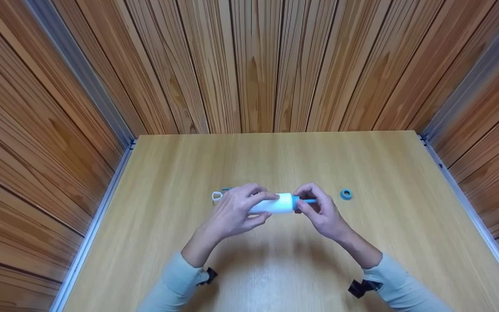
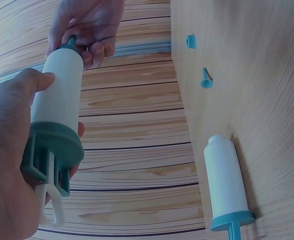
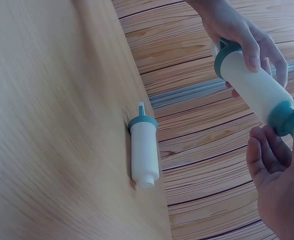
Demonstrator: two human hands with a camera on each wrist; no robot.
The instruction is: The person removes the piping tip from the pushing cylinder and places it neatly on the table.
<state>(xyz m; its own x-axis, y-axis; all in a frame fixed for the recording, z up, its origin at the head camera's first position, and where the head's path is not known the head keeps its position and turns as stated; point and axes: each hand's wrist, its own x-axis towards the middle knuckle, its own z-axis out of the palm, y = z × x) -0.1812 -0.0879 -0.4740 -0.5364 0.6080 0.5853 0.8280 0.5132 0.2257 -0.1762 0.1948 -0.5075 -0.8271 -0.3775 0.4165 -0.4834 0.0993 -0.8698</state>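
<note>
An icing syringe [image 1: 282, 203] with a white barrel lies roughly level across the middle, held above the table. My left hand [image 1: 241, 207] grips its barrel near the rear, thumb on one side and fingers around the other. A teal rear cap [image 2: 54, 142] and white loop handle [image 2: 50, 205] stick out behind that palm. At the front end my right hand [image 1: 321, 214] pinches the teal nozzle cap [image 3: 282, 117] between thumb and fingers. The nozzle's slim tip [image 1: 310, 200] points right, past the fingers.
A second white syringe with a teal end [image 2: 226, 175] lies on the wooden table [image 1: 180, 260], mostly behind my left hand in the head view. A teal ring [image 1: 346, 194] sits to the right. A small teal nozzle [image 2: 206, 80] rests between them. Wood-panelled walls [image 1: 258, 65] surround the table.
</note>
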